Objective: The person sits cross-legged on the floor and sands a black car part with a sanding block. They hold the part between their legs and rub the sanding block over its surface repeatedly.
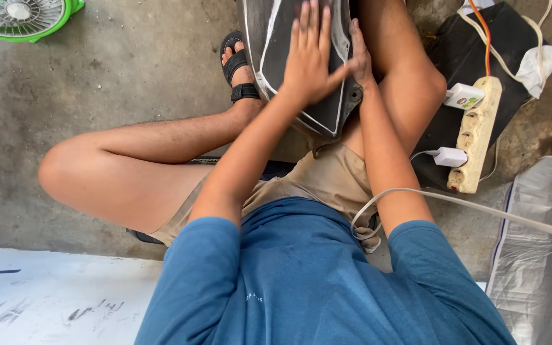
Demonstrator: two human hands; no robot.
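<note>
1. dark panel – black, curved, with a pale edge line and a metal tab at its lower corner; it rests between the knees, over the right thigh, above the concrete floor.
2. left hand lies flat on the panel face, fingers spread and straight – pressing, not gripping.
3. right hand sits on the panel's right edge, thumb touching the left hand; can't tell if its fingers curl round the edge.
4. hands are together, both on the panel.
5. sandalled foot just left of the panel, touching it.
6. white power strip right of the right knee, on a black bag, with two white plugs in it.
7. white cable crosses under the right forearm.
8. green fan at top left, well apart.
9. grey tarp at right edge.
</note>
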